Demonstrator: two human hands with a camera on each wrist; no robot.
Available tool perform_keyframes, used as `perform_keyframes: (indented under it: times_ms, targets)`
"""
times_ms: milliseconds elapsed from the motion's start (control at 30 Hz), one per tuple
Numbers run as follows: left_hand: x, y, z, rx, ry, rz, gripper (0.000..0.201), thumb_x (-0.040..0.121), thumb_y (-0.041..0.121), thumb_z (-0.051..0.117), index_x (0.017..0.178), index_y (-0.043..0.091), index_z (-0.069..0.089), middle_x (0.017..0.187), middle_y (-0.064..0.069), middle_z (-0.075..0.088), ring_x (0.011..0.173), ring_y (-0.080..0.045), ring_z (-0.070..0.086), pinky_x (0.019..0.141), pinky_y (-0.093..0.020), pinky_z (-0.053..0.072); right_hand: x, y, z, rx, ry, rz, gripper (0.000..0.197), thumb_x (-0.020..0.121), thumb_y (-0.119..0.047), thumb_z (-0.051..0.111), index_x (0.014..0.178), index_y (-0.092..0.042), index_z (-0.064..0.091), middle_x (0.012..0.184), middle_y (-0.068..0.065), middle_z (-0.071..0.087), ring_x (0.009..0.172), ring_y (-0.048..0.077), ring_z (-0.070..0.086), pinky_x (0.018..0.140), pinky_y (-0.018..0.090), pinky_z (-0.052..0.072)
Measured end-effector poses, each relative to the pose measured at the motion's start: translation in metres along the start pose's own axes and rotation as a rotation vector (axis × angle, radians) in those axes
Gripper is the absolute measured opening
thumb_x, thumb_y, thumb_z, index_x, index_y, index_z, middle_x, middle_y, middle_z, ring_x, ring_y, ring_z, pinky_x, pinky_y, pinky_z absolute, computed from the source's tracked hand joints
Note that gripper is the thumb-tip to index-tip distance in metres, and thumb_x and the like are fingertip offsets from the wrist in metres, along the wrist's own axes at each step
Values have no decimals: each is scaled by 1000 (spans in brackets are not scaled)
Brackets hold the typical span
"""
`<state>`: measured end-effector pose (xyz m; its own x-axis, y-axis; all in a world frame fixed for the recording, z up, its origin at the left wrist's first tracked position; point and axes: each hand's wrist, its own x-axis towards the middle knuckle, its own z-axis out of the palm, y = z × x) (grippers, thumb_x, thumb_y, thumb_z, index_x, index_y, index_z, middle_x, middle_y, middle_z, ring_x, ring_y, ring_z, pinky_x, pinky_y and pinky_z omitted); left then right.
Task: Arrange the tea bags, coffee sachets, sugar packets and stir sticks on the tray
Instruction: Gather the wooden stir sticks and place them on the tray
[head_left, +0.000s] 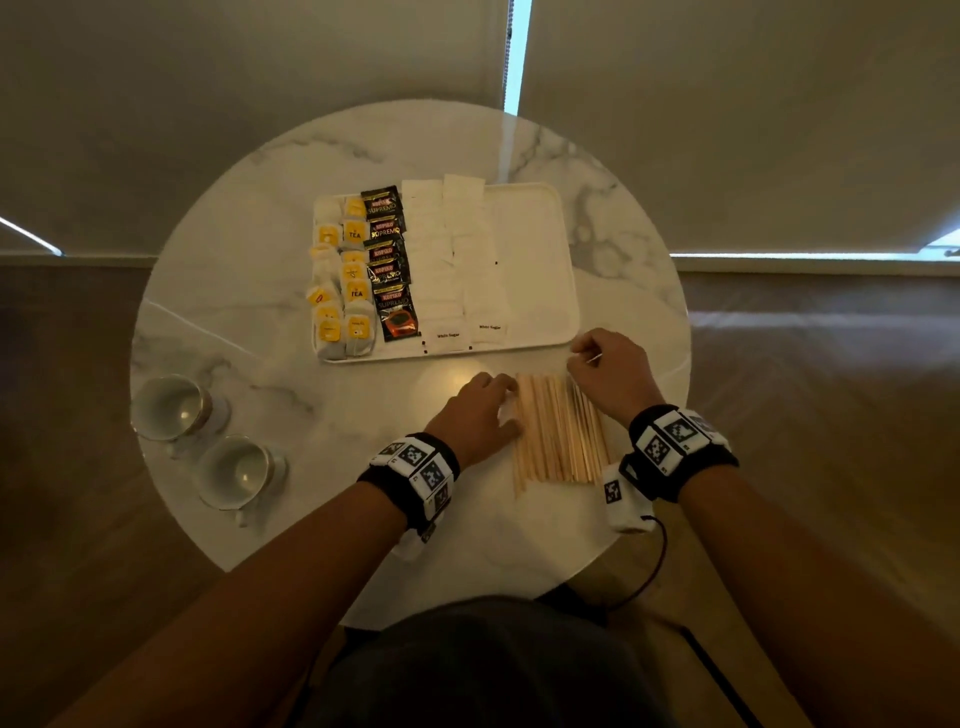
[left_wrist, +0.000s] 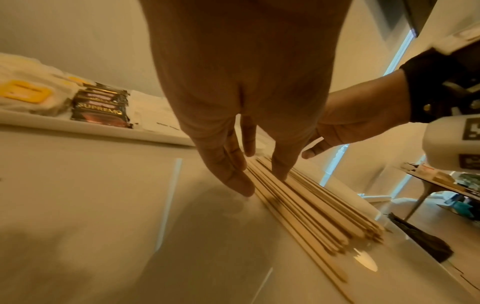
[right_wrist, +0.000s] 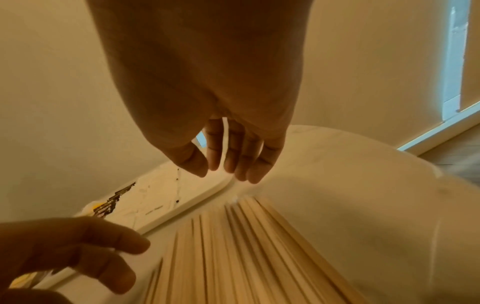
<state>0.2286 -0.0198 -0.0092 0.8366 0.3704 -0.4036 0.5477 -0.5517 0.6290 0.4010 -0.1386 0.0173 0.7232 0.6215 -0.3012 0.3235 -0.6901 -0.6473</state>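
Note:
A white tray (head_left: 535, 249) lies on the round marble table. From left to right it holds yellow-tagged tea bags (head_left: 340, 275), black coffee sachets (head_left: 387, 260) and two columns of white sugar packets (head_left: 457, 260); its right part is bare. Wooden stir sticks (head_left: 558, 431) lie side by side on the table in front of the tray. My left hand (head_left: 483, 410) touches the left side of the sticks (left_wrist: 311, 209) with straight fingers (left_wrist: 233, 164). At the sticks' far right end, my right hand (head_left: 597, 364) has curled fingers pinching what looks like one thin stick; its fingertips (right_wrist: 244, 168) hang over the tray's corner.
Two empty cups (head_left: 169, 405) (head_left: 236, 470) stand at the table's left front edge. The table's right edge (head_left: 680, 364) runs close beside my right hand. Closed blinds hang behind the table, and wooden floor surrounds it.

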Motion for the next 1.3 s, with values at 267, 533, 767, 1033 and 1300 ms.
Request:
perform_keyframes:
  times_ms: [267, 533, 767, 1033, 1300]
  targets:
    - [1, 12, 25, 62, -69, -86, 79, 76, 36, 78, 141, 17, 37, 131, -8, 43, 111, -29, 54, 89, -38, 47, -39, 17, 14, -149, -150, 377, 89, 72, -60, 68, 136, -6, 40, 135, 15, 42, 122, 33, 47, 100, 43, 45]
    - [2, 8, 30, -53, -77, -97, 89, 71, 30, 83, 145, 19, 33, 134, -8, 42, 115, -26, 54, 97, -39, 48, -42, -1, 43, -191, -144, 349, 94, 65, -49, 83, 133, -8, 33, 131, 15, 42, 119, 37, 50, 92, 43, 49]
    - [1, 2, 32, -121, -42, -80, 88, 69, 27, 84, 143, 18, 38, 126, -5, 47, 112, -20, 52, 96, -32, 46, -40, -8, 53, -94, -154, 334, 69, 71, -40, 76, 122, -8, 43, 120, 13, 55, 105, 33, 59, 83, 41, 55]
    - [1, -1, 32, -111, -41, -55, 84, 72, 27, 83, 143, 17, 38, 127, -6, 49, 114, -18, 51, 92, -25, 41, -39, 0, 41, -15, -156, 307, 54, 86, -40, 64, 123, -6, 46, 117, 12, 57, 92, 23, 56, 71, 30, 44]
    - [2, -2, 29, -90, -58, -51, 83, 73, 28, 82, 143, 16, 38, 127, -6, 49, 114, -16, 51, 90, -22, 40, -39, 6, 32, 93, -125, 296, 40, 87, -34, 62, 116, -10, 47, 102, 3, 56, 85, 19, 55, 71, 28, 42]
